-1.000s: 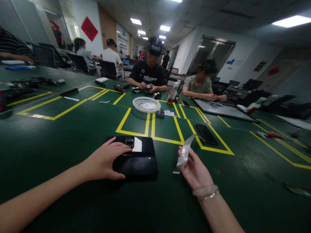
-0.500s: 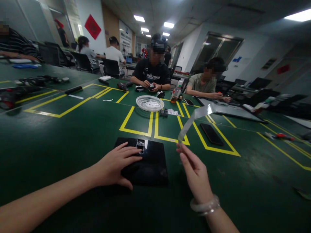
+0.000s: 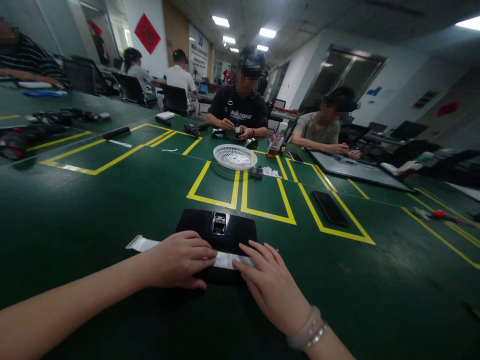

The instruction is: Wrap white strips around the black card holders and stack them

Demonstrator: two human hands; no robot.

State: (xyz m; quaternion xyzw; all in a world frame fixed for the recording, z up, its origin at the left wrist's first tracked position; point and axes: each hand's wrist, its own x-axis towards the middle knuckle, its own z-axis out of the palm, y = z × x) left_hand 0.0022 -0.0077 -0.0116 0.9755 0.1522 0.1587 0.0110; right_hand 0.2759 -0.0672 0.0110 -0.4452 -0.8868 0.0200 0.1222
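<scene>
A glossy black panel (image 3: pixel 240 227) with a small square socket near its far edge lies on the green table. Across the panel runs a silvery-white strip (image 3: pixel 224 260), whose left end sticks out past the panel beyond my left wrist. My left hand (image 3: pixel 182 260) rests on the strip, its fingers extended and slightly bent over the panel's left half. On the right, my right hand (image 3: pixel 272 285) lies with fingers spread, the fingertips touching the strip and the panel's right side. Neither hand is closed round anything.
Beyond the panel stands a white slotted basket (image 3: pixel 235 156) beside a small dark part (image 3: pixel 257 172). A black phone (image 3: pixel 330 208) lies to the right. Yellow tape marks the green table (image 3: pixel 112 215). Two people sit across, near a bottle (image 3: pixel 275 145) and a large flat panel (image 3: pixel 356 167).
My right hand has moved left and down onto the panel. The strip it held up in the air now lies across the panel, under both hands. The view has shifted slightly.
</scene>
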